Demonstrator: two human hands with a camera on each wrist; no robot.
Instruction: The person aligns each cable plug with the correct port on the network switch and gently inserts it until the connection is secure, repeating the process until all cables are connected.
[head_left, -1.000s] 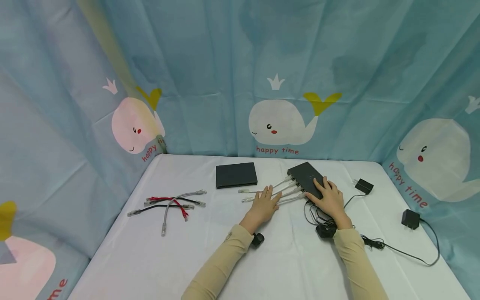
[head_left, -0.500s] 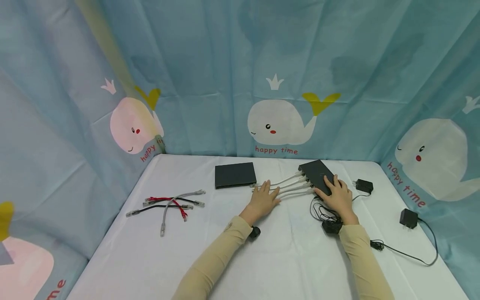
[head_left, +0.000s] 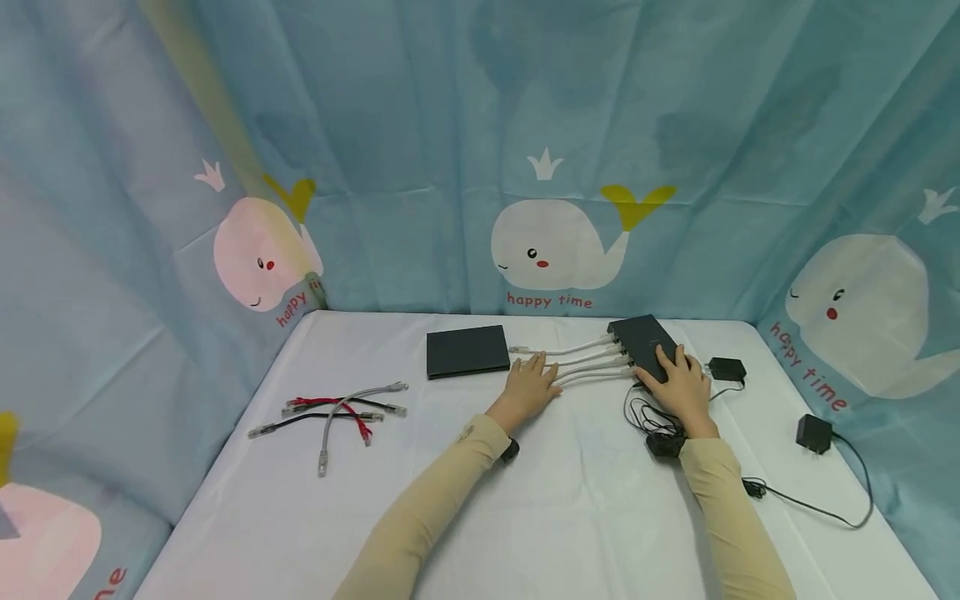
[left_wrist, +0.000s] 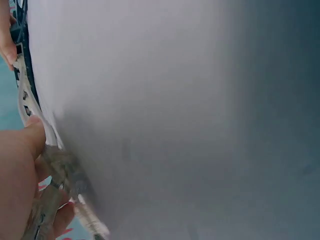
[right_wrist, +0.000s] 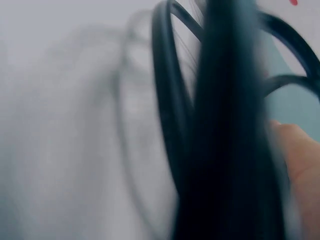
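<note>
In the head view my right hand [head_left: 684,393] grips the near end of a black network switch [head_left: 639,332], thumb by the port side and fingers over the top and far edge. White network cables [head_left: 588,360] run left from its ports. My left hand [head_left: 527,390] rests over their loose ends with fingers fairly straight and spread. One white cable's plug [head_left: 518,350] shows beyond the fingertips; the others are hidden under the hand. Clear plugs [left_wrist: 47,205] lie under the left hand in the left wrist view. Blurred black cord [right_wrist: 170,100] fills much of the right wrist view.
A flat black box [head_left: 468,352] lies left of the cables. Red, black and grey cables [head_left: 341,408] cross at the left. Black power adapters [head_left: 727,369], [head_left: 814,433] with cords sit at the right; a coiled cord [head_left: 651,417] lies below the right hand. Curtains surround the white table [head_left: 570,517].
The network switch has slid right and slightly away under the right hand, drawing the white cables along. Their plugs have slipped beneath the left hand, which has shifted slightly away.
</note>
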